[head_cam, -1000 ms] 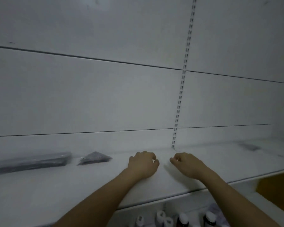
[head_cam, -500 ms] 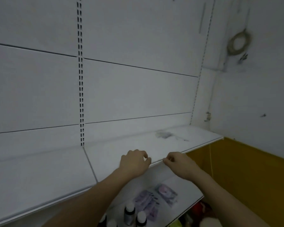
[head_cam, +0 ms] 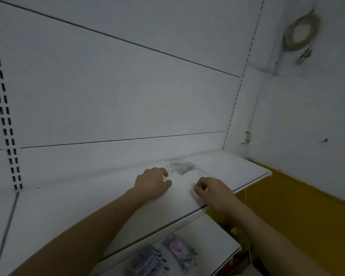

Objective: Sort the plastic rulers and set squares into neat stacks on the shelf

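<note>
White shelf [head_cam: 92, 214] bears a blurred grey patch [head_cam: 181, 167] near its back edge

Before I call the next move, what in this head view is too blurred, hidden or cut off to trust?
- Grey patch on the shelf: too blurred to tell clear rulers from a smudge.
- Left hand and right hand: fingers curled, but whether they pinch anything is unreadable.
- Packets on the lower shelf: blurred, partly cut off by the upper shelf and the bottom edge.

purple packets [head_cam: 161, 255] on lower shelf [head_cam: 213, 232]; coiled cable [head_cam: 301, 32] on wall
</note>
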Motion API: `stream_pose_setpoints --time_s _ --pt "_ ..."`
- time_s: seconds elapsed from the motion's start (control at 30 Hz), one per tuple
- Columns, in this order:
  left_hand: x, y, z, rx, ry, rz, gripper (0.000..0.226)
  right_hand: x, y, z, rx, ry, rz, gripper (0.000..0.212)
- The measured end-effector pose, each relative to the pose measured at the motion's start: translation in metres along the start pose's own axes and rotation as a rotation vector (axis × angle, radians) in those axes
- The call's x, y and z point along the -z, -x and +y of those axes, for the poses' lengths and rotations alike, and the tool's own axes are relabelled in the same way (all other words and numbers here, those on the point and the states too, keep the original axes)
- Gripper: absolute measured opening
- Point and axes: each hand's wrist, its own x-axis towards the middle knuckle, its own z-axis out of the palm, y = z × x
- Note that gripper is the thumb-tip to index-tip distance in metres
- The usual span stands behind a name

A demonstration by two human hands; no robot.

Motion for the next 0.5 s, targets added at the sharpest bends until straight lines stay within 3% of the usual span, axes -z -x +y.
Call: stream_pose_setpoints --time_s 0.33,0.5 --pt "-0.026 -0.099 -0.01 0.044 0.044 -0.027 0.06 -0.014 -0.13 0.063 0.088 -0.087 -0.005 0.019" --pt "-0.034 -0.113 0.001 0.111 -0.123 -0.054 0.071 -0.016 -0.182 0.086 0.225 -0.183 -0.043 0.018"
